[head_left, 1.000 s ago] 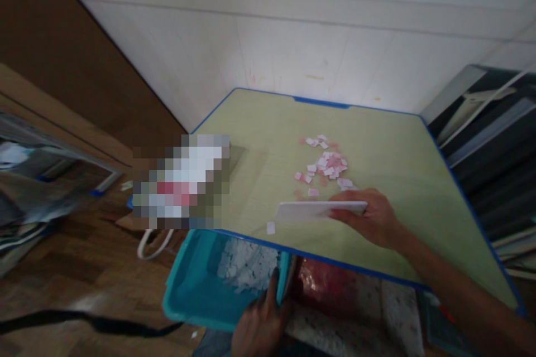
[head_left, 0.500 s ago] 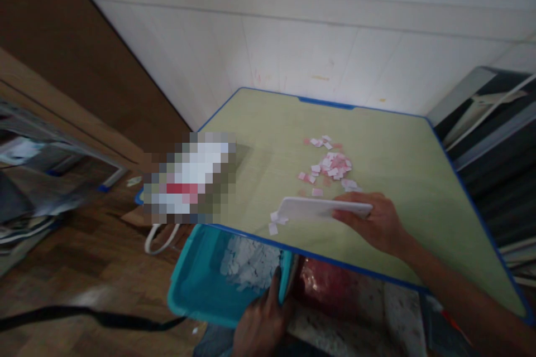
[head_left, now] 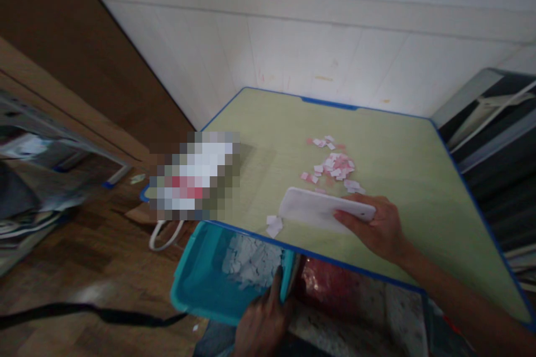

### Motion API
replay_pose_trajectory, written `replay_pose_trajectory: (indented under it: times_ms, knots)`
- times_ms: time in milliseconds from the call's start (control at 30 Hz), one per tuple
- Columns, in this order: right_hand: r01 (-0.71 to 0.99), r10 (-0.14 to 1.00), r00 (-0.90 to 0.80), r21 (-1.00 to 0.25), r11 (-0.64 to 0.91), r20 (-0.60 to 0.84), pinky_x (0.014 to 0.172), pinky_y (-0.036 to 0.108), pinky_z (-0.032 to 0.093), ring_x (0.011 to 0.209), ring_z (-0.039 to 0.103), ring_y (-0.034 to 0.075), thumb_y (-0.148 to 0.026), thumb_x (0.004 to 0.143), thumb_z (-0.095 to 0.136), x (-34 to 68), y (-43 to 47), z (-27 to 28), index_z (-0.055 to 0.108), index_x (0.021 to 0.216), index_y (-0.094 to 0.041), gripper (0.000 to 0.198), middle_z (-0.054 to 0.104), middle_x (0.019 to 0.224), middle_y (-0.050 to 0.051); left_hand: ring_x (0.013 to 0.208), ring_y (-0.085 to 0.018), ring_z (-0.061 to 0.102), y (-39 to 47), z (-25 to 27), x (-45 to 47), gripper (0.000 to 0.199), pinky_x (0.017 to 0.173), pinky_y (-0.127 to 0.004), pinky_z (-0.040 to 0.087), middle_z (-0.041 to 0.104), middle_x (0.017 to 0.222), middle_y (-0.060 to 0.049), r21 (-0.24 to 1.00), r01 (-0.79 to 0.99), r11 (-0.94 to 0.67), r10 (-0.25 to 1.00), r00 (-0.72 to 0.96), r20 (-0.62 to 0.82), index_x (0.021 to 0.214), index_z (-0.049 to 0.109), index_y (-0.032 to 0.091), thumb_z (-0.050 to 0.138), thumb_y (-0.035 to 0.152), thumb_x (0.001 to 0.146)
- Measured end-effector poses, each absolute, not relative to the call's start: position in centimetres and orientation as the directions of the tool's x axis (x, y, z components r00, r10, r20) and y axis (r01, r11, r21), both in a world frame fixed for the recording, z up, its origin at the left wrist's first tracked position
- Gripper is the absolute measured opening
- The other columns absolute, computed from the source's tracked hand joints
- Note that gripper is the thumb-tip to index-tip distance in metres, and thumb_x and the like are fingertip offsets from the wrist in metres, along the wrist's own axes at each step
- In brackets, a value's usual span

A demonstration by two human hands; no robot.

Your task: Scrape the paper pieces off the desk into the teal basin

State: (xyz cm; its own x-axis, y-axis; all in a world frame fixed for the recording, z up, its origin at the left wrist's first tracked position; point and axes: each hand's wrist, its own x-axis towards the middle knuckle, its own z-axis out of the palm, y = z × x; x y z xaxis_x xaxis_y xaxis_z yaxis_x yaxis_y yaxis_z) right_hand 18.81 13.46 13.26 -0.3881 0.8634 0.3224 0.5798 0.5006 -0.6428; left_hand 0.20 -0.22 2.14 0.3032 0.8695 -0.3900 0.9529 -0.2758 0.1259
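My right hand (head_left: 383, 228) is closed round the end of a flat white plastic board (head_left: 312, 206) with rounded corners and a small hole. It tilts the board on edge over the table's near side. A few small white paper squares (head_left: 274, 225) lie just left of the board's end. Beyond it, a loose heap of pink and white squares (head_left: 338, 166) rests on the table. Below the table edge, my left hand (head_left: 263, 312) grips the right side of a teal plastic basin (head_left: 196, 293), index finger along the rim. Many white pieces (head_left: 251, 259) lie inside.
The pale yellow tabletop (head_left: 268, 122) has a blue edge and stands against a white wall (head_left: 301, 50). A blurred-out box-like object (head_left: 201, 167) sits at its left corner. Folded panels (head_left: 498, 139) lean at the right, and a red shiny bag (head_left: 326, 281) shows under the table.
The white board has tipped so more of its face shows. The small squares at its left end have bunched closer together. My left hand keeps its place on the basin.
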Motion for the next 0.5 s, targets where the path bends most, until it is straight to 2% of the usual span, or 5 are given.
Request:
replay_pose_trajectory:
  times_ms: [100,200,267,400,500]
  knots:
    - [0.589,0.853,-0.427,-0.624,0.514,0.301,0.043,0.019,0.037,0.041,0.051,0.009,-0.033,0.073,0.051,18.74,13.35,13.19,0.064,0.071,-0.021,0.017,0.062,0.054,-0.003,0.071,-0.025,0.061,-0.13,2.32,0.24,0.029,0.057,-0.037,0.051,0.043,0.123,-0.017,0.135,0.952,-0.275,0.866,0.306,-0.395,0.096,0.054,0.029,0.053,0.019,0.069]
    - [0.573,0.807,-0.504,-0.580,0.579,0.308,0.048,0.019,0.039,0.047,0.055,0.010,-0.033,0.074,0.050,18.48,13.10,13.09,0.064,0.069,-0.022,0.018,0.064,0.059,-0.002,0.070,-0.026,0.061,-0.28,1.94,0.17,0.040,0.055,-0.037,0.051,0.044,0.121,-0.017,0.125,0.952,-0.279,0.884,0.305,-0.354,0.103,0.050,0.030,0.058,0.019,0.065]
    - [0.572,0.806,-0.493,-0.576,0.584,0.327,0.047,0.019,0.039,0.047,0.055,0.010,-0.033,0.074,0.050,18.37,13.03,13.03,0.064,0.070,-0.023,0.017,0.064,0.058,-0.002,0.069,-0.025,0.061,-0.43,1.58,0.09,0.043,0.054,-0.037,0.051,0.045,0.120,-0.017,0.126,0.951,-0.282,0.896,0.308,-0.320,0.106,0.048,0.031,0.058,0.020,0.065]
    - [0.602,0.853,-0.392,-0.605,0.520,0.343,0.041,0.019,0.036,0.042,0.052,0.010,-0.033,0.073,0.051,18.41,13.13,12.86,0.064,0.073,-0.022,0.017,0.062,0.054,-0.002,0.071,-0.025,0.060,-0.43,1.50,0.08,0.031,0.056,-0.037,0.051,0.044,0.122,-0.016,0.140,0.949,-0.283,0.889,0.314,-0.332,0.098,0.053,0.029,0.054,0.021,0.068]
    - [0.587,0.821,-0.463,-0.579,0.566,0.334,0.045,0.020,0.038,0.043,0.053,0.010,-0.032,0.073,0.051,18.43,12.98,12.72,0.064,0.070,-0.021,0.017,0.062,0.054,-0.001,0.072,-0.024,0.060,-0.19,1.99,0.19,0.028,0.057,-0.036,0.051,0.044,0.122,-0.016,0.135,0.952,-0.275,0.878,0.306,-0.368,0.097,0.054,0.027,0.047,0.016,0.072]
